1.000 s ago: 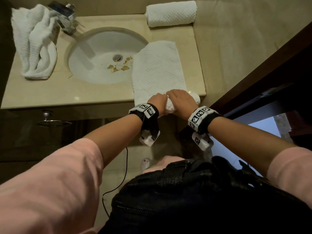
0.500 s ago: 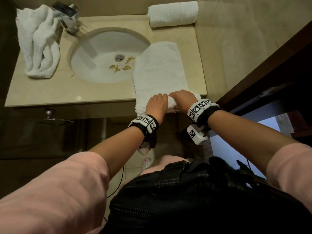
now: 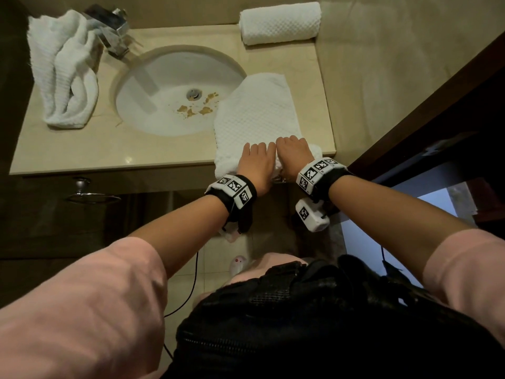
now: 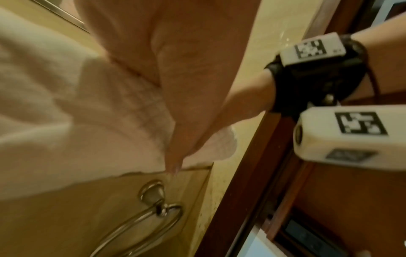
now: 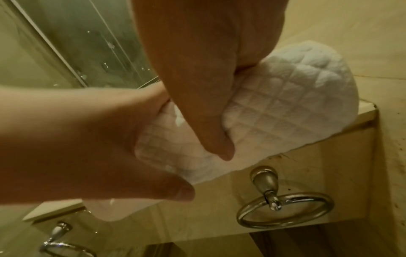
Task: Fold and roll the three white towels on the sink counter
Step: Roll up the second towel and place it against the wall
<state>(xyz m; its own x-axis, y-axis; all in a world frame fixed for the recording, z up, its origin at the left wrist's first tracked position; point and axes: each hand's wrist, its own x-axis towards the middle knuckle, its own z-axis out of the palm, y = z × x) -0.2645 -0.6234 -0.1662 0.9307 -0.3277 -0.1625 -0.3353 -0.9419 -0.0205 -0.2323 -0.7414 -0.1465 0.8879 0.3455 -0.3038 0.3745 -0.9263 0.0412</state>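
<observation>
At the far left of the sink counter (image 3: 68, 157), a crumpled white towel (image 3: 64, 75) is seen lying in a loose heap, its upper end beside the chrome faucet (image 3: 113, 31). To its right the white basin (image 3: 175, 91) is set into the counter, with brown specks scattered near the drain (image 3: 193, 94). Further right, a folded waffle-weave towel (image 3: 257, 113) is laid lengthwise, its far corner overlapping the basin rim and its near end rolled up at the counter's front edge. The rolled end is gripped by the left hand (image 3: 257, 162), fingers laid over the top and thumb tucked beneath, and just beside it by the right hand (image 3: 293, 153), whose fingers are curled over the roll with the thumb pressed into the cloth, as the right wrist view shows. The two hands are touching. At the back right corner a finished rolled towel (image 3: 280, 23) is set against the wall. Below the counter edge a metal towel ring (image 5: 285, 208) is mounted.
</observation>
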